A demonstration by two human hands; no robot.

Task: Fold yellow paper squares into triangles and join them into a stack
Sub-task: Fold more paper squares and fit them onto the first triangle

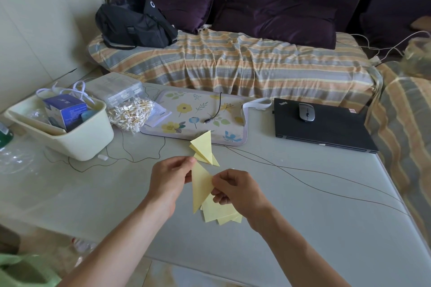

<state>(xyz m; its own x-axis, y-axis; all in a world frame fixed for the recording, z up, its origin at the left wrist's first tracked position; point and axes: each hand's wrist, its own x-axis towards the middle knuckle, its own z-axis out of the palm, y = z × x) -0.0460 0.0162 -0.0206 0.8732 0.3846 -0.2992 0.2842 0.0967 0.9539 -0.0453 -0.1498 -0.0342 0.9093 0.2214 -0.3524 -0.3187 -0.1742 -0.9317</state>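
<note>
I hold a folded yellow paper triangle point(201, 185) above the grey table point(303, 216), its long point hanging down. My left hand point(170, 179) pinches its upper corner and my right hand point(233, 190) pinches its right corner. Under my right hand lies a small pile of flat yellow paper squares point(220, 213). A little farther away, a joined stack of folded yellow triangles point(204, 148) lies on the table at the edge of the floral mat point(198, 112).
A cream bin point(77, 137) with a blue box stands at the left, beside a bag of cotton swabs point(130, 115). A closed black laptop point(321, 126) with a mouse point(306, 112) lies at the right. Thin cables cross the table. A sofa stands behind.
</note>
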